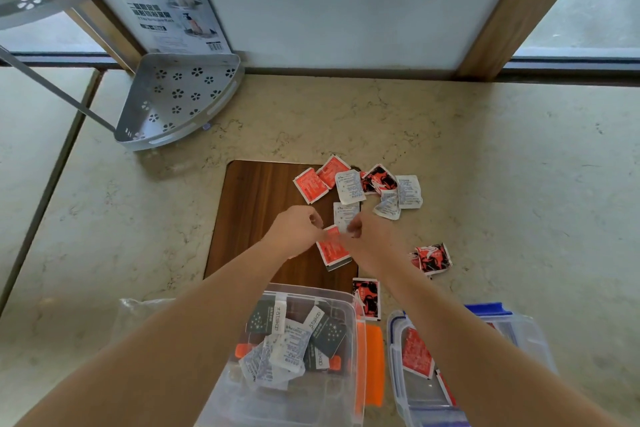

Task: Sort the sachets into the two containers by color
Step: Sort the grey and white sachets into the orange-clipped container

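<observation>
Both hands, the left hand [298,225] and the right hand [367,232], met mid-frame, fingers pinched at a white sachet [344,215] and a red sachet [332,246] (who held which, I cannot tell). Next, white probably goes in the orange-clipped box [356,340], red in the blue-clipped box [394,357].

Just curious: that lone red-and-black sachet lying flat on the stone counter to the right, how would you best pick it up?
Pinch the red-and-black sachet at its free right edge, coming from above; it lies flat and slightly crumpled on the beige stone counter, with nothing beside that edge.
</observation>
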